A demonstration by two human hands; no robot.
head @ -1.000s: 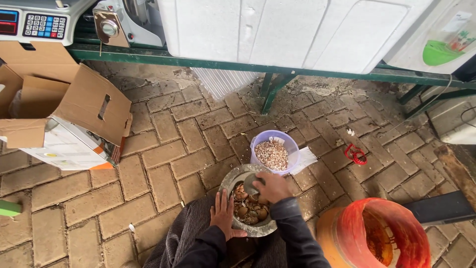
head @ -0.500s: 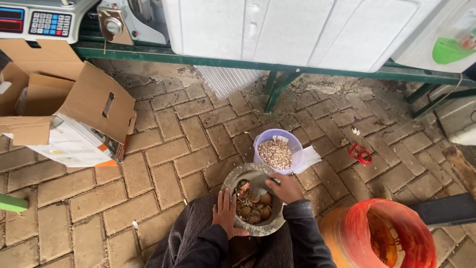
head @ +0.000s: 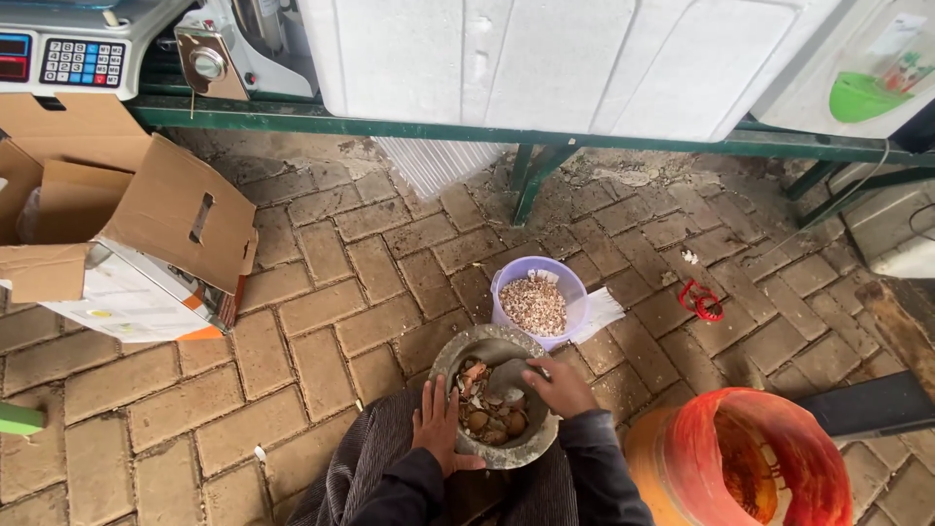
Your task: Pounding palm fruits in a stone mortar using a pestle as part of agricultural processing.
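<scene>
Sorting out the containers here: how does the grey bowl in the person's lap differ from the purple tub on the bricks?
The grey bowl looks heavy and stone-like; the purple tub is thin plastic. The bowl holds large brown and pale broken pieces; the tub holds fine pale crumbs. The left hand and right hand touch the bowl; the tub stands untouched. Both are round and open-topped.

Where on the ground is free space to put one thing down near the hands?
Bare paving lies between the cardboard box and the grey bowl. It is crowded on the right: purple tub, orange bucket, red object. Left hand and right hand occupy the bowl.
</scene>
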